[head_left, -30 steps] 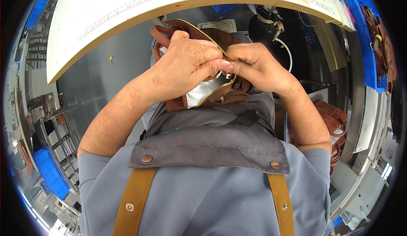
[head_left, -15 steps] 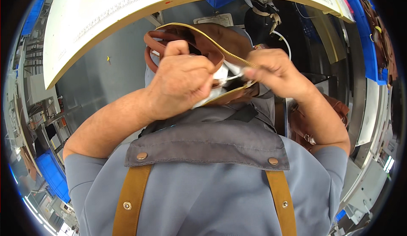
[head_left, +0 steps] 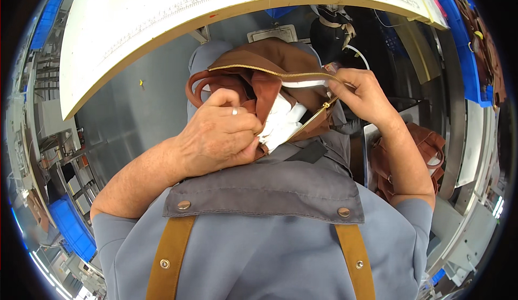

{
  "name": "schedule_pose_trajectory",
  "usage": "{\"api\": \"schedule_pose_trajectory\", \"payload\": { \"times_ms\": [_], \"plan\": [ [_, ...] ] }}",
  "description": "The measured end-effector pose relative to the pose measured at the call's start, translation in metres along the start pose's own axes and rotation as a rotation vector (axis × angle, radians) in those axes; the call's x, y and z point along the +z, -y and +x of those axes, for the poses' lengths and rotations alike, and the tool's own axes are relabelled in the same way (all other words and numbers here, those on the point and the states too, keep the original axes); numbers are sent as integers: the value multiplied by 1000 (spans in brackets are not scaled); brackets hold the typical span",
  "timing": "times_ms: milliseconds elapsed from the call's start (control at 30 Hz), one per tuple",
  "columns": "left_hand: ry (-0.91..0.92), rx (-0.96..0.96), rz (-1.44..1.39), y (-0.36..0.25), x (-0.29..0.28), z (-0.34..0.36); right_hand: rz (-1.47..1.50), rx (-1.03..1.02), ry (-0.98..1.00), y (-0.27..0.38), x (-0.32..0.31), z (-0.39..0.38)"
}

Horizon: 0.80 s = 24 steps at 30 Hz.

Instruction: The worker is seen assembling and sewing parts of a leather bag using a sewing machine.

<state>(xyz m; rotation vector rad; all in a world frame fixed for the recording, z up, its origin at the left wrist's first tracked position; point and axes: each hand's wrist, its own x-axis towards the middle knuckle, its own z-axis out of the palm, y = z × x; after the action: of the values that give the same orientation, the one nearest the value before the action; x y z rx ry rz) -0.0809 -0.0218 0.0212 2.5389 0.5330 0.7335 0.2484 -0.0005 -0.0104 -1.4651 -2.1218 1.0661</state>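
On my lap lies a brown leather bag (head_left: 302,57) with its top unzipped. A gold-toothed zipper (head_left: 270,72) runs round the mouth, and its slider (head_left: 326,105) sits on the near edge toward the right. White paper stuffing (head_left: 283,119) shows inside. My left hand (head_left: 224,130), with a ring on one finger, is closed on the bag's near left edge. Just beyond it loops a reddish-brown handle (head_left: 195,87). At the right end of the opening my right hand (head_left: 360,94) pinches the zippered edge between thumb and fingers.
A white worktable (head_left: 162,17) with ruler markings curves across the far side. Another reddish-brown bag (head_left: 413,157) rests on a surface to my right. Blue bins (head_left: 469,52) with brown leather pieces stand at the far right. A blue crate (head_left: 73,227) is at the left.
The bag's mouth has opened wider, showing more white stuffing. My left hand has moved down toward me along the edge. My right hand has shifted slightly and now grips the zipper's right end.
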Motion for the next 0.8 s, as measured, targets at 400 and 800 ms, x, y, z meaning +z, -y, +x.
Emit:
{"api": "schedule_pose_trajectory", "payload": {
  "times_ms": [400,800],
  "plan": [
    [-141,92,-118,-12,39,32,-160,-466,-8,80,11,52],
    [112,249,-66,-19,19,24,-162,-118,-272,20,-12,24]
  ]
}}
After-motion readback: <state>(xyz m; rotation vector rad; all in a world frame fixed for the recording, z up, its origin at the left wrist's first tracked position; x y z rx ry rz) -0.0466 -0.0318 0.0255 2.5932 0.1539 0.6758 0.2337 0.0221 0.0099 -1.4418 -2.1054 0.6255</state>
